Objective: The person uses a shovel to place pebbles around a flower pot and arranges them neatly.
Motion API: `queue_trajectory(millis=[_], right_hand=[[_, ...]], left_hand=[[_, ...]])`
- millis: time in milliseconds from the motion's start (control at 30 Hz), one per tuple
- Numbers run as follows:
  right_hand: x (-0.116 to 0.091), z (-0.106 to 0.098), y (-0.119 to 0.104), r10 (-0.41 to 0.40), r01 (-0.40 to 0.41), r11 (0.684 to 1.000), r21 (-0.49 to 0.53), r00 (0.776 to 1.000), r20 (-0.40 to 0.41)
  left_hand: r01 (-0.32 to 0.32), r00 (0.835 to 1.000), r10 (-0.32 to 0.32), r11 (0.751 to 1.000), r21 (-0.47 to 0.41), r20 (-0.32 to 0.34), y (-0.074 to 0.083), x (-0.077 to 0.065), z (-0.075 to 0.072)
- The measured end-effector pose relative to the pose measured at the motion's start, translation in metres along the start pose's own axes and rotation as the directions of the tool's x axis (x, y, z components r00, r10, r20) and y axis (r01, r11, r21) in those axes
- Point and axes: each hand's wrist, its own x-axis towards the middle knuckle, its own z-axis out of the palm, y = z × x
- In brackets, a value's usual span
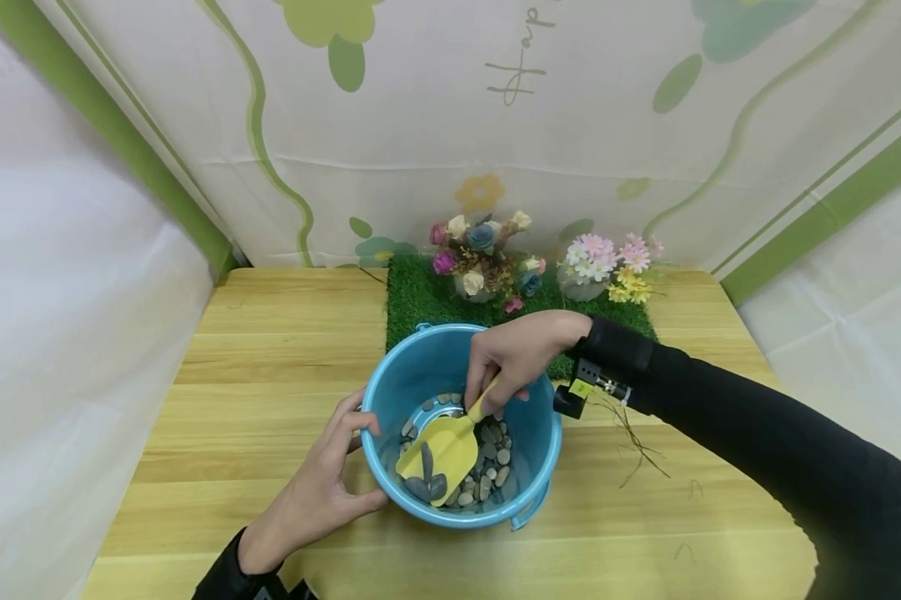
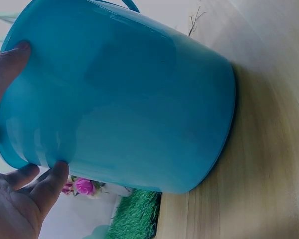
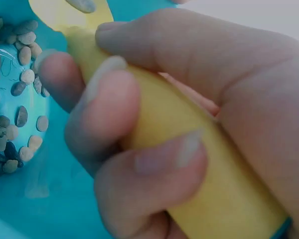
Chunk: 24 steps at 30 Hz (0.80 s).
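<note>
A blue bucket (image 1: 461, 521) stands on the wooden table with many small pebbles (image 1: 488, 483) on its bottom. My left hand (image 1: 330, 475) holds the bucket's left side, thumb and fingers spread around the wall and one fingertip at the rim. In the left wrist view the thumb and fingertips press the bucket's outer wall (image 2: 124, 99). Inside the bucket, my right hand (image 1: 521, 350) grips the handle of a yellow toy shovel (image 1: 453, 446), fingers curled round it in the right wrist view. Several dark grey stones (image 1: 417, 487) lie on the shovel's blade, which tilts down to the left.
Behind the bucket lies a green artificial grass mat (image 1: 408, 304) bearing two flower arrangements, one of roses (image 1: 483, 237) and one of pink, white and yellow blooms (image 1: 594, 258). Thin dry twigs (image 1: 638, 442) lie right of the bucket. The bucket's handle (image 1: 533, 504) hangs at its front right.
</note>
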Motion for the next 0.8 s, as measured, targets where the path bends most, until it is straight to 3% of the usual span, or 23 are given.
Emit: queue_trajectory(millis=[267,800], right_hand=[[-0.003,-0.002,0.003,-0.062,0.062,0.998,0.006,0.998,0.006],[-0.023,-0.006,0.008,-0.084,0.087,0.994,0.064,0.995,-0.049]], left_hand=[[0.005,1.0,-0.005,1.0,0.007,-0.002,-0.001,-0.001,0.0],[-0.007,1.0,0.007,1.0,0.005,-0.003,0.0,0.0,0.0]])
